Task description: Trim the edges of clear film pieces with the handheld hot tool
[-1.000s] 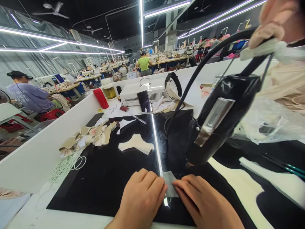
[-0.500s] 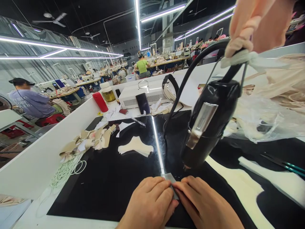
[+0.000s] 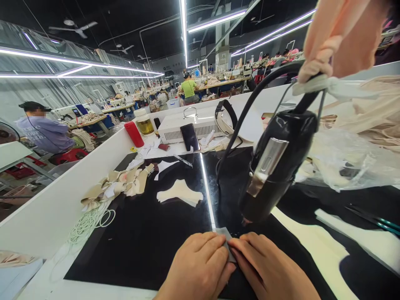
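My left hand and my right hand meet at the front of a shiny black work mat. The fingers of both are closed on a small greyish, see-through piece of thin sheet. Its far end shows beyond my fingertips; the rest is mostly hidden beneath them. Just above my right hand hangs a black corded tool with a metal plate on its side, its tip pointing down and apart from my fingers. Knotted pinkish cloth is tied at its top.
Cream cut pieces lie mid-mat, with a long curved cream piece and scissors at right. Fabric scraps and pale green cord lie left. Behind stand a white vented box, phone and red container.
The view has shifted slightly, so the bench and background appear a little to the right. Both hands keep nearly the same pose on the greyish piece.
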`<state>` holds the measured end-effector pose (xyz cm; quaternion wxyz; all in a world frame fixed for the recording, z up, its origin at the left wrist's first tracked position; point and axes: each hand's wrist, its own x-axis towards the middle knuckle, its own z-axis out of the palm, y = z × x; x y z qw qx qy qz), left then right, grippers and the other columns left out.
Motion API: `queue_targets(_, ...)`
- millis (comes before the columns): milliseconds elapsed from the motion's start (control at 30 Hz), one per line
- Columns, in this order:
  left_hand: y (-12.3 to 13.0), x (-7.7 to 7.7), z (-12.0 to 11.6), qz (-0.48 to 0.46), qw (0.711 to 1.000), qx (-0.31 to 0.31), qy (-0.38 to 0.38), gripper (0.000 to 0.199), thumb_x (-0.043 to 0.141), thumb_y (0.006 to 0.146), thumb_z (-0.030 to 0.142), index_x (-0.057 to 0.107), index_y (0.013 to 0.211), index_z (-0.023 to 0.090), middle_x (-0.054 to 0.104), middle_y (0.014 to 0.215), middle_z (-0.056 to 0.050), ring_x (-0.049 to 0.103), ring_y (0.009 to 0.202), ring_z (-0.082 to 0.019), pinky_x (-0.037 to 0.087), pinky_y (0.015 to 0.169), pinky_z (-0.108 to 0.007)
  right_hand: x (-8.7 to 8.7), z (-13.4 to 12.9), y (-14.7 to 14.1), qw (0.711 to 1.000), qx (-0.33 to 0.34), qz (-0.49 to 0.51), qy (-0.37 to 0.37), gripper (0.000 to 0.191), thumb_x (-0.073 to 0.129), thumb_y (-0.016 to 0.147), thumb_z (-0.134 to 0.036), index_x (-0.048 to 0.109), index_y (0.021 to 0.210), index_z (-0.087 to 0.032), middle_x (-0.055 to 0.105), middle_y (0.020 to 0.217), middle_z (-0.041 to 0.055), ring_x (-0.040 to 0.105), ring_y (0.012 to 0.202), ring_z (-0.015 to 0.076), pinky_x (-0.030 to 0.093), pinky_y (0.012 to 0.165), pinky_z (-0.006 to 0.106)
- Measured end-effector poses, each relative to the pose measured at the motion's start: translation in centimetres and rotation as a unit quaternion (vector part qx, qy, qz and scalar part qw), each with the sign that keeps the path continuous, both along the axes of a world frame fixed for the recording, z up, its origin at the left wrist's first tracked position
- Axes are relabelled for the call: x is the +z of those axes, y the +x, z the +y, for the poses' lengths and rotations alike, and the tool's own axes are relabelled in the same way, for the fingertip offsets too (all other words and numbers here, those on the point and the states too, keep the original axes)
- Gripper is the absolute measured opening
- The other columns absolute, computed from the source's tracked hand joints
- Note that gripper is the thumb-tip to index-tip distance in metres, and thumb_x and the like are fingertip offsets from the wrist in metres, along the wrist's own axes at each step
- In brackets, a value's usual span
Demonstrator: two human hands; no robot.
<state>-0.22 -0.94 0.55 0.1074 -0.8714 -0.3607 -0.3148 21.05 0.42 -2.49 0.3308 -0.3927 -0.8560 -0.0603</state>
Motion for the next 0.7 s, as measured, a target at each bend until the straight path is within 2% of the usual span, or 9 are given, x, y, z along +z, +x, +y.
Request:
queue_targets(100, -0.05, 0.0, -0.1, -0.001, 1.0, 0.002, -0.005, 0.034, 0.041, 0.119, 0.029, 0.07, 0.106, 0.016, 0.085, 0.111, -0.005, 0.083, 0.1, -0.022, 0.068, 0.084, -0.034, 0.1, 0.04, 0.05, 1.0, -0.002, -0.014, 0.023, 0.037, 0.033, 0.117, -0.019, 0.07, 0.118, -0.022, 0.078, 0.093, 0.0051, 0.078, 0.077, 0.0175, 0.063, 0.074, 0.03)
queue_targets(267, -0.16, 0.1, -0.18, 0.003, 1.0, 0.003, -0.02, 0.031, 0.044, 0.117, 0.028, 0.071, 0.108, 0.015, 0.084, 0.115, -0.007, 0.082, 0.102, -0.023, 0.069, 0.085, -0.036, -0.02, -0.14, 0.25, 0.999, -0.015, -0.033, 0.025, 0.034, 0.039, 0.115, -0.018, 0.072, 0.116, -0.023, 0.081, 0.096, 0.0069, 0.078, 0.077, 0.0188, 0.061, 0.064, 0.028)
queue_targets(433, -0.26, 0.03, -0.14, 0.006, 1.0, -0.001, -0.025, 0.029, 0.046, 0.117, 0.028, 0.071, 0.109, 0.015, 0.084, 0.116, -0.008, 0.081, 0.105, -0.023, 0.068, 0.089, -0.036, -0.24, -0.08, 0.2, 0.998, -0.012, -0.051, 0.038, 0.031, 0.042, 0.112, -0.015, 0.072, 0.116, -0.022, 0.082, 0.099, 0.0082, 0.077, 0.077, 0.0203, 0.061, 0.065, 0.03)
queue_targets(700, -0.2, 0.22, 0.06, -0.011, 1.0, -0.006, -0.028, 0.043, 0.037, 0.12, 0.042, 0.069, 0.109, 0.016, 0.084, 0.116, -0.006, 0.082, 0.107, -0.022, 0.067, 0.091, -0.033, -0.2, 0.1, -0.06, 0.998, -0.013, -0.055, 0.04, 0.033, 0.038, 0.114, -0.015, 0.07, 0.119, -0.021, 0.08, 0.097, 0.0073, 0.076, 0.078, 0.0202, 0.06, 0.066, 0.032)
